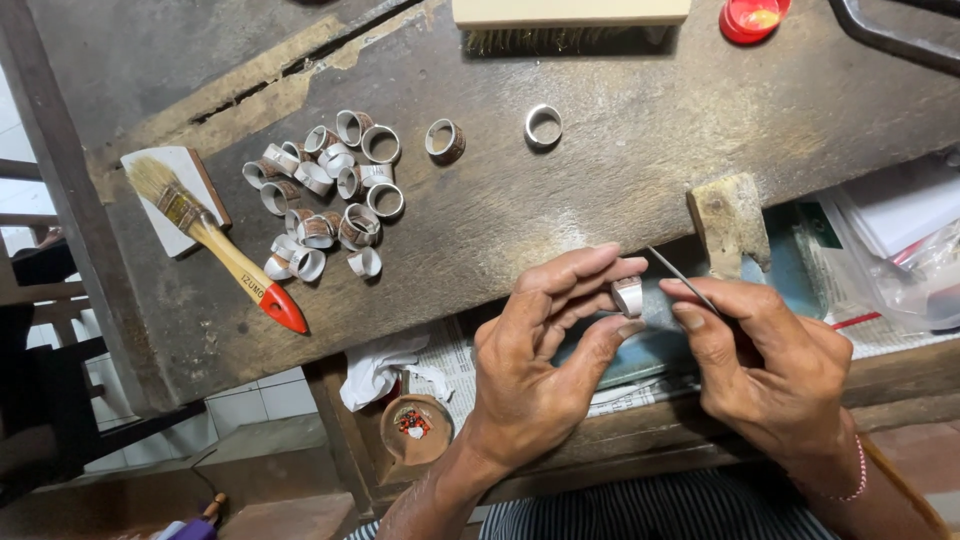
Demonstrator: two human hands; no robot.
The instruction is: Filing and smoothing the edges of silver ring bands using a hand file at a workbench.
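We pinch a small silver metal ring (627, 296) in our left hand (545, 345) — light, stiff, likely slippery, best held by its edges — while our right hand (765, 360) grips a thin steel needle file (683, 279) beside it.

Things lying on the worn dark wooden counter (620, 190)

A heap of small metal ring bands (325, 190) lies left of centre, two single rings (445, 141) apart to its right. A paintbrush with yellow handle and red tip (225, 250) rests on a white pad. A wooden bristle brush (570, 22) and a red lid (752, 18) sit at the far edge.
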